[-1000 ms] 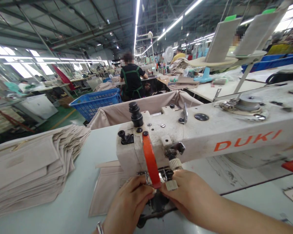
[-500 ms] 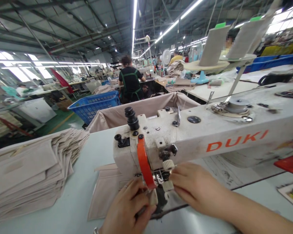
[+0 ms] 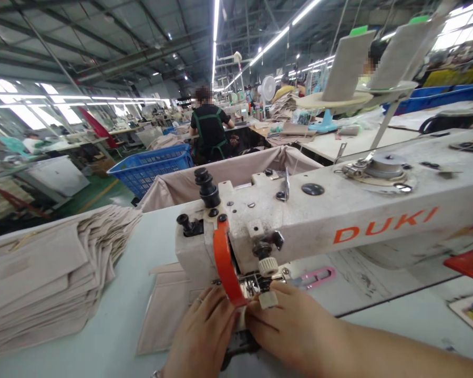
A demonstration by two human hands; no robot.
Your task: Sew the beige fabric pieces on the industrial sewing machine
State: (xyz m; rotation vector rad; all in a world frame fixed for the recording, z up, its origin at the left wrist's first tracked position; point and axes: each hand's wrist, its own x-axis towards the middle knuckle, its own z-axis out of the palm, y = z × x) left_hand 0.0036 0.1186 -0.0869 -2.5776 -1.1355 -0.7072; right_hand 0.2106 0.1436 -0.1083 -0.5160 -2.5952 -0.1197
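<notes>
A white sewing machine (image 3: 236, 231) with an orange guard (image 3: 224, 265) stands before me. A beige fabric panel (image 3: 161, 315) lies flat under its head, to the left of the needle area. My left hand (image 3: 205, 331) is closed, its fingers bent at a small pale piece of fabric (image 3: 240, 319) just below the guard. From the right, my right hand (image 3: 291, 320) is closed with its fingertips against the same piece. Part of the fingers and the needle are hidden behind the machine parts. Pink-handled thread snips (image 3: 319, 277) lie on the machine bed behind my right hand.
A tall stack of beige fabric panels (image 3: 39, 283) covers the table's left side. Beyond the machine are a cloth-lined bin (image 3: 228, 170) and a blue basket (image 3: 150, 168). Thread cones (image 3: 347, 65) stand at upper right. A person (image 3: 211, 126) sits ahead, back turned.
My right hand has moved left and toward me, to beside my left hand, uncovering the pink thread snips. My left hand's fingers have turned flatter over the fabric.
</notes>
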